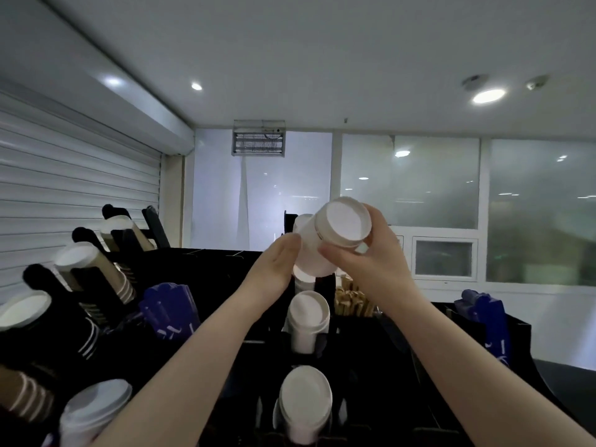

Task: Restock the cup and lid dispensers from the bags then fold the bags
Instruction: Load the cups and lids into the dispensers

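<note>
A stack of white paper cups [332, 233] is held up above the black dispenser rack [222, 262], its bottom end facing me. My right hand [371, 256] grips the near end of the stack with fingers curled round it. My left hand [277, 262] cups the stack's left side from below, fingers fairly straight. Beneath it, the middle column holds more white cup stacks [308, 321] [304, 404] lying in their slots. No bag is visible.
On the left, tilted slots hold brown and black striped cups [93, 272] with white ends. Blue sleeves [169, 308] sit left of centre and another blue item [487, 317] at right. Wooden stirrers [350, 301] stand behind the middle column. A roller shutter is at left.
</note>
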Tool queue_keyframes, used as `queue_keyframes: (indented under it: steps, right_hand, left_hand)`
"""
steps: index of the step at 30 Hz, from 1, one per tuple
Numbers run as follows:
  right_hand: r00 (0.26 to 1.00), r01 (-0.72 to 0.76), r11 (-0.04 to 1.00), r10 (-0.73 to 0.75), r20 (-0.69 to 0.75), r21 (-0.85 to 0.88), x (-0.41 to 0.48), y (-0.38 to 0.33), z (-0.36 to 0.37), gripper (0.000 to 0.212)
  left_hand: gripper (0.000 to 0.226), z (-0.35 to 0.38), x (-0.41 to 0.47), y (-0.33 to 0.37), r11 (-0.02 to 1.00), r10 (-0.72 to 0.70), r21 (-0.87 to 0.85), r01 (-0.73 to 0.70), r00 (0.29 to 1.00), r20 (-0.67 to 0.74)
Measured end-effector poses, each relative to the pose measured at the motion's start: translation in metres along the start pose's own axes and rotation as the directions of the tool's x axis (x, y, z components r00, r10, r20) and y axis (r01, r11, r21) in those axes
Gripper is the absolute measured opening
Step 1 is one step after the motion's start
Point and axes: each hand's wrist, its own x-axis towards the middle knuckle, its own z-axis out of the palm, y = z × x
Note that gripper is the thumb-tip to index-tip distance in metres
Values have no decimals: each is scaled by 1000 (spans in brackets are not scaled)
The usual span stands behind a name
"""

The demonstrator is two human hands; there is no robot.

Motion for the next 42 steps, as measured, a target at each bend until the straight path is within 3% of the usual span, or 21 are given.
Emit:
queue_keyframes:
  steps: [2,5,8,16,24,30,33,36,38,42]
  right_hand:
    - [997,-31,997,26,-74,-66,15,5,0,66]
    - [997,-63,992,58,-53,-109,34,16,5,76]
    - [997,-78,968,80,2,-240,48,30,17,75]
    - [987,-93,900,140,80,-426,60,66,37,77]
    - [909,-19,842,240,342,-539,65,94,55,76]
    - [861,-53,722,383,335,-690,59,117,47,82]
    - [905,76,720,241,350,-690,56,108,47,75]
    - [927,293,658,-19,375,-693,40,105,44,44]
    - [910,322,635,-3,415,-702,33,105,43,33]
    - [906,243,695,86,414,-677,34,98,41,34]
  left_hand:
    - [32,-4,2,-16,976,-28,215,41,998,-61]
    - [68,-4,1,-40,869,-167,471,151,986,-7]
    - [90,1,-6,-58,778,-196,617,121,979,55]
    - [92,3,-3,-66,799,-112,595,85,994,9]
    - [83,8,-6,-67,785,-123,609,115,992,-28]
    - [78,8,-9,-65,721,-143,683,116,990,-17]
    - [76,9,-8,-66,697,-133,709,107,991,-19]
    - [76,10,-8,-66,682,-123,724,105,992,-28]
    - [77,10,-8,-65,683,-126,722,110,991,-32]
    - [78,9,-8,-65,677,-122,728,110,992,-36]
